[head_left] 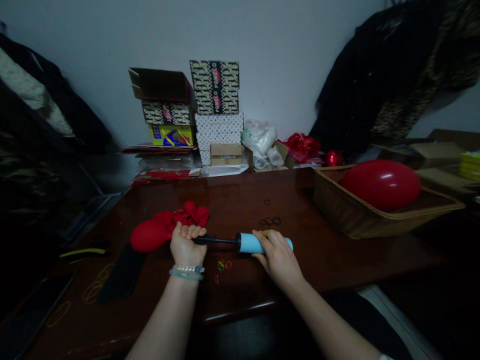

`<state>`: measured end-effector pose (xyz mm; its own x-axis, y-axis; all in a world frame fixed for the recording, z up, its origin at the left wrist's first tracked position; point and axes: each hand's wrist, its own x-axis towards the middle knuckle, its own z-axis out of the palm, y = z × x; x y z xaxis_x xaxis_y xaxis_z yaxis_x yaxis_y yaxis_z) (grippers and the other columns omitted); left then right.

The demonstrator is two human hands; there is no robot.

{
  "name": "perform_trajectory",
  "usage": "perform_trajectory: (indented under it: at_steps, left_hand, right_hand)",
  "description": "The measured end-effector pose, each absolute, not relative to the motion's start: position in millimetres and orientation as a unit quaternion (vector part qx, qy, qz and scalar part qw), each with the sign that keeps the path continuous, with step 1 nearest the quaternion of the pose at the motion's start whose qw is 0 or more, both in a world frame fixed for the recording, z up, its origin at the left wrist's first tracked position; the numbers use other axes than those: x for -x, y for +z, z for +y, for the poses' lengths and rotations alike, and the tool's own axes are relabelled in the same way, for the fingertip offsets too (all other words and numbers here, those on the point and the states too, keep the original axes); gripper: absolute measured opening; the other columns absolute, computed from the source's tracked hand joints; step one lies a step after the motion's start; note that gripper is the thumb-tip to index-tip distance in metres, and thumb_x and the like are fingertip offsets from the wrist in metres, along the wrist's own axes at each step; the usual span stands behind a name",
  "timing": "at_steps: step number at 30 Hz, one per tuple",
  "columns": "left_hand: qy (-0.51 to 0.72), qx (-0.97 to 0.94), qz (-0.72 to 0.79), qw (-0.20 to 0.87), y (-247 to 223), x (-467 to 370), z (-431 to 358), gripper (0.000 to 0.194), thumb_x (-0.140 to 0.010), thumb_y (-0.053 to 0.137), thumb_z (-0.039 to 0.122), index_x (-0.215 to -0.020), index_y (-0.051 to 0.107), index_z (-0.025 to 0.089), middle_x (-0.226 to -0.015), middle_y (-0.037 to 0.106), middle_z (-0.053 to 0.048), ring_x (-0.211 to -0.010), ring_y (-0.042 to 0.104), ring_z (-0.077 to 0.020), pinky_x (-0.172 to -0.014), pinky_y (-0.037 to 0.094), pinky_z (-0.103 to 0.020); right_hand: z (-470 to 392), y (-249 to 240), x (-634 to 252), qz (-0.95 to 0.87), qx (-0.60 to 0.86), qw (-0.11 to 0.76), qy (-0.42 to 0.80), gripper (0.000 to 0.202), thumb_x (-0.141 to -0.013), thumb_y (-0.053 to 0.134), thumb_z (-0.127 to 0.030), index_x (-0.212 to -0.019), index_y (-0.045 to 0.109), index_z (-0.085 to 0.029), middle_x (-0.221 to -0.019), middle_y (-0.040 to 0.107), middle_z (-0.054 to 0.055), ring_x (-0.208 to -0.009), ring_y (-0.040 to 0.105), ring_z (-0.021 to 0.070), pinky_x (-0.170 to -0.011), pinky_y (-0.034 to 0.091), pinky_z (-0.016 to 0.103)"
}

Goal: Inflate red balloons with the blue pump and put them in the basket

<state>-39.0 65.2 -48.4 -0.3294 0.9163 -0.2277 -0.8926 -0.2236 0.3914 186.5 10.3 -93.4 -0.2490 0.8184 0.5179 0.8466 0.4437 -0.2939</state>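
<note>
My left hand (pixel 187 245) is closed around the black nozzle end of a hand balloon pump and the neck of a small, partly inflated red balloon (pixel 149 236). The balloon bulges out to the left of my fist, and its neck is hidden in my fingers. My right hand (pixel 279 255) wraps the light blue barrel (pixel 249 243) of the pump. Between my hands the black rod (pixel 222 240) shows, lying level above the table. Behind my left hand is a heap of uninflated red balloons (pixel 197 214).
A wicker basket (pixel 356 227) on the right holds a large inflated red balloon (pixel 382 185). Black bands (pixel 270 220) and small coloured bands (pixel 225 265) lie on the brown table (pixel 240 192). Stacked boxes (pixel 215 87) stand against the wall. Dark phone-like slabs (pixel 123 275) lie at left.
</note>
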Motion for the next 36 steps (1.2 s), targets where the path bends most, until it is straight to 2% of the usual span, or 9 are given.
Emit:
perform_trajectory:
  at_steps: [8,16,26,36]
  left_hand:
    - [0.775,-0.017,0.190,0.602,-61,30,65,0.043,-0.090,0.045,0.022,-0.056,0.019,0.020,-0.039,0.025,0.008,-0.034,0.030,-0.0062,-0.042,0.029,-0.022]
    - [0.756,-0.037,0.187,0.626,-66,0,53,0.050,-0.086,0.056,0.029,-0.056,0.017,0.019,-0.041,0.024,0.008,-0.035,0.028,-0.0054,-0.042,0.028,-0.022]
    - [0.766,-0.043,0.228,0.599,-58,10,60,0.046,-0.087,0.052,0.027,-0.056,0.020,0.019,-0.040,0.025,0.008,-0.034,0.027,-0.0061,-0.042,0.027,-0.022]
    - [0.774,-0.021,0.223,0.592,-57,28,66,0.043,-0.090,0.044,0.025,-0.057,0.018,0.019,-0.040,0.024,0.008,-0.032,0.028,-0.0053,-0.042,0.027,-0.022]
  right_hand:
    - [9,-100,-188,-0.790,0.513,0.331,-0.047,0.050,-0.083,0.063,-0.024,-0.131,0.049,-0.018,-0.105,0.057,0.011,-0.099,0.052,0.0257,-0.088,0.048,0.043]
    - [4,-107,-172,-0.789,0.500,0.352,-0.055,0.048,-0.085,0.061,-0.023,-0.131,0.050,-0.018,-0.101,0.057,0.011,-0.096,0.052,0.0249,-0.084,0.048,0.043]
    - [7,-100,-171,-0.777,0.536,0.330,-0.007,0.051,-0.080,0.066,-0.019,-0.128,0.050,-0.020,-0.107,0.059,0.009,-0.100,0.053,0.0251,-0.089,0.047,0.041]
    - [8,-94,-193,-0.775,0.542,0.323,-0.035,0.049,-0.080,0.065,-0.019,-0.127,0.051,-0.020,-0.108,0.059,0.009,-0.101,0.053,0.0247,-0.088,0.047,0.042]
